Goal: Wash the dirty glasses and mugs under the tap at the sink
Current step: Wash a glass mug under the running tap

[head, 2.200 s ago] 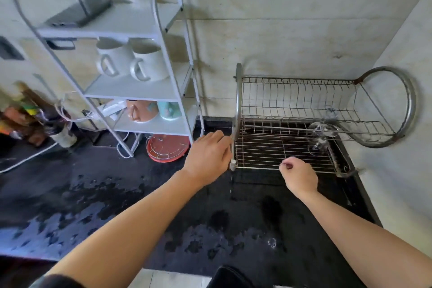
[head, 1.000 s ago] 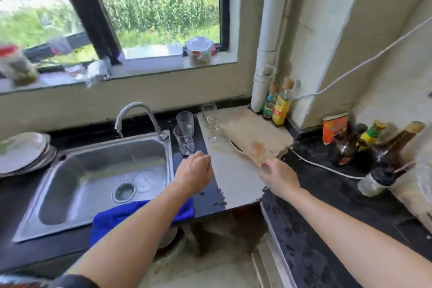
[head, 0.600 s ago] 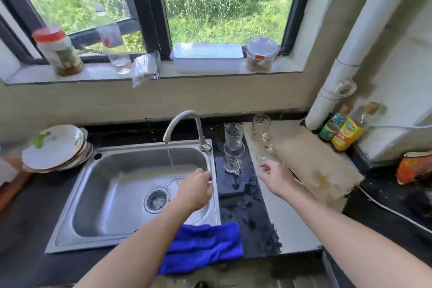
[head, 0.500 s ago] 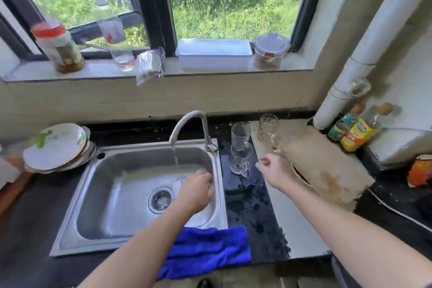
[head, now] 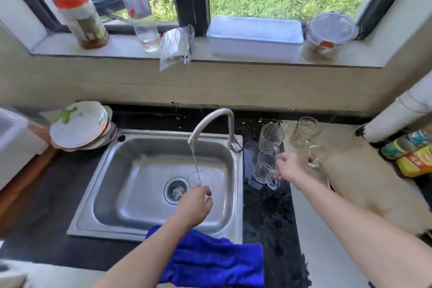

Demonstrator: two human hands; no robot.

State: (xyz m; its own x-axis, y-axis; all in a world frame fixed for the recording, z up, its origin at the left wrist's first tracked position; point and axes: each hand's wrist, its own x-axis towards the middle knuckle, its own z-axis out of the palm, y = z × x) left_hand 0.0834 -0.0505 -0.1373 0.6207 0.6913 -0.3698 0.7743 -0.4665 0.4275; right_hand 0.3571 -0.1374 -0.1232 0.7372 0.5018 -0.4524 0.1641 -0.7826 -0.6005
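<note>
**Two hands, two glasses: one under the tap, one being fetched**

The left hand reaches into the steel sink with its fingers curled around a clear glass that sits low in the basin, just right of the drain. The thin stream from the tap falls to the glass's near rim and the fingertips, which looks like the reason for holding it there: the mouth is turned up and a little away from the person, so water can run inside. Its long axis stands near upright, tipped slightly toward the back wall, though the glass is so transparent against the metal that its exact tilt is hard to read.

The right hand is out over the dark, wet worktop beside the sink, closed on a glass mug. The mug stands upright with its mouth up and its handle pointing toward the person, so the grip comes from the right side near the handle. Behind it, touching or nearly so, stands a tall glass, also upright. Two more glasses wait on the paler worktop to the right: a tumbler and a small one just past the right hand.

The dirty pieces are grouped within easy reach of the basin, so each can be passed across in turn. A blue cloth lies over the sink's front edge, and a stack of plates sits to the left.
</note>
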